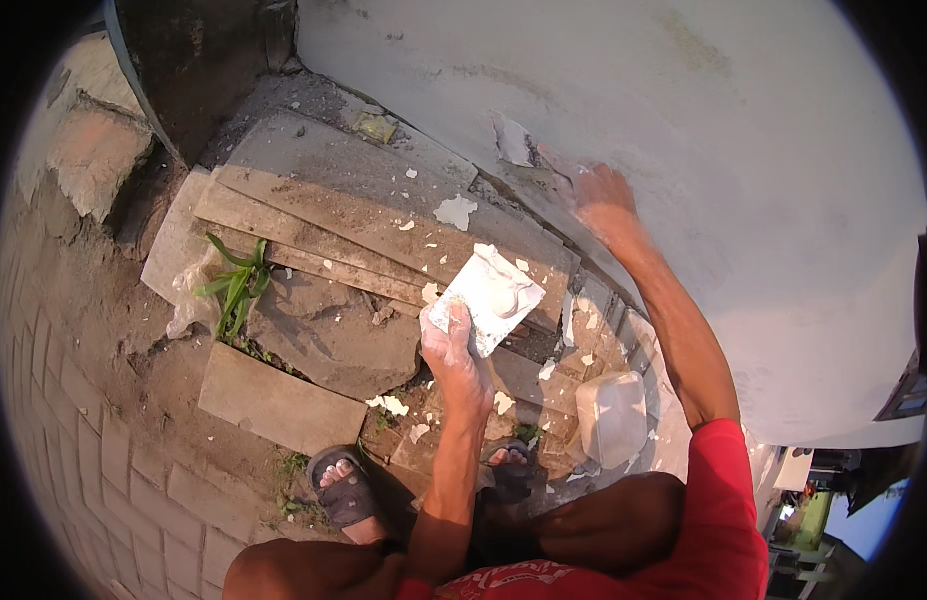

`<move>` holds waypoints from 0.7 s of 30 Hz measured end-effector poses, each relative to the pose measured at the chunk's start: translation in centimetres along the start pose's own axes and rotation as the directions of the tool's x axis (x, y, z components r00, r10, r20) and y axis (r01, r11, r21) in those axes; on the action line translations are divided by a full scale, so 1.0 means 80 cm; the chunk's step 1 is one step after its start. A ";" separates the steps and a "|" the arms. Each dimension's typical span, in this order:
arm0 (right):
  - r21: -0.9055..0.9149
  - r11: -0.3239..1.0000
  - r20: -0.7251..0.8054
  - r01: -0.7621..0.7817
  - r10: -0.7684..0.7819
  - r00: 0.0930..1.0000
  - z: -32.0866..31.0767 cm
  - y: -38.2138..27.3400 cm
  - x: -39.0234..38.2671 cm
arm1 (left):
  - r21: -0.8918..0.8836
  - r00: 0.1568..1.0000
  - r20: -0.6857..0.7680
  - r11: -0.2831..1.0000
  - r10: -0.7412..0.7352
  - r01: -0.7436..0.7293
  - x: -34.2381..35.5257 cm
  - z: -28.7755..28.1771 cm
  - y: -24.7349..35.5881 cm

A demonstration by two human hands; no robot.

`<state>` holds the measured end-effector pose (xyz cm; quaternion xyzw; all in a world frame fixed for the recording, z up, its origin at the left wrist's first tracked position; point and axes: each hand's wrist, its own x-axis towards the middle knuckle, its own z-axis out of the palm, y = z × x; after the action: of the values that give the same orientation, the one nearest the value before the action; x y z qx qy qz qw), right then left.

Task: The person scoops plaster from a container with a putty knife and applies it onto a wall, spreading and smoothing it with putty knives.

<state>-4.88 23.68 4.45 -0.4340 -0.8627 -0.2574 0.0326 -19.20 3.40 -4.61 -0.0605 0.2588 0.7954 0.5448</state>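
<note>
My left hand point(453, 350) grips a flat white board point(501, 310) with a mound of white paste on it, held over the stacked boards below the wall. My right hand point(598, 200) grips a putty knife point(513, 142), its wide metal blade at the foot of the pale wall point(723, 200). The knife's handle is mostly hidden by my fingers. Both hands have white smears or dust on them.
Loose boards point(343, 240) scattered with white flakes lie along the wall. A dark panel point(193, 70) stands at upper left, near broken rubble point(98, 150). A plant point(238, 285), crumpled plastic point(193, 300), a translucent container point(611, 425), my sandalled feet and brick paving point(113, 480) surround me.
</note>
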 end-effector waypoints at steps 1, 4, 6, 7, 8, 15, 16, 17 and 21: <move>-0.042 0.995 -0.202 0.085 -0.092 0.975 -0.013 0.008 -0.010 | 0.000 1.000 -0.005 1.000 0.014 -0.014 0.001 0.001 0.007; 0.088 0.951 0.175 -0.297 0.278 0.944 -0.138 0.011 -0.015 | -0.014 0.999 -0.025 0.999 0.048 -0.048 0.010 0.000 0.016; 0.068 0.925 0.222 -0.373 0.350 0.910 -0.151 0.000 -0.010 | -0.032 0.999 -0.017 0.999 0.029 -0.029 0.014 -0.003 0.020; 0.058 0.928 0.235 -0.367 0.345 0.909 -0.146 -0.012 0.002 | -0.029 0.999 -0.024 0.999 0.036 -0.037 0.013 -0.005 0.022; 0.027 0.931 0.234 -0.365 0.349 0.908 -0.149 -0.019 0.015 | -0.051 1.000 -0.016 0.999 0.011 -0.012 0.012 0.000 0.020; 0.041 0.999 0.135 0.012 -0.018 0.991 -0.003 -0.070 0.132 | -0.089 0.999 -0.052 0.996 -0.003 -0.002 0.019 0.000 0.027; 0.076 0.994 0.142 -0.072 0.061 0.988 -0.022 -0.074 0.124 | -0.085 0.997 -0.073 0.996 0.015 -0.021 0.021 -0.010 0.031; 0.113 0.982 0.147 -0.151 0.134 0.980 -0.061 -0.079 0.110 | -0.065 0.995 -0.089 0.997 0.034 -0.040 0.027 -0.020 0.035; 0.236 0.959 0.035 -0.157 0.153 0.988 -0.100 -0.049 0.094 | -0.068 0.994 -0.106 0.997 0.014 -0.021 0.039 -0.018 0.043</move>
<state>-13.92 23.46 11.86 -0.4954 -0.8509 -0.1453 0.0976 -23.77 4.39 -5.84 -0.1191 0.2601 0.8042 0.5209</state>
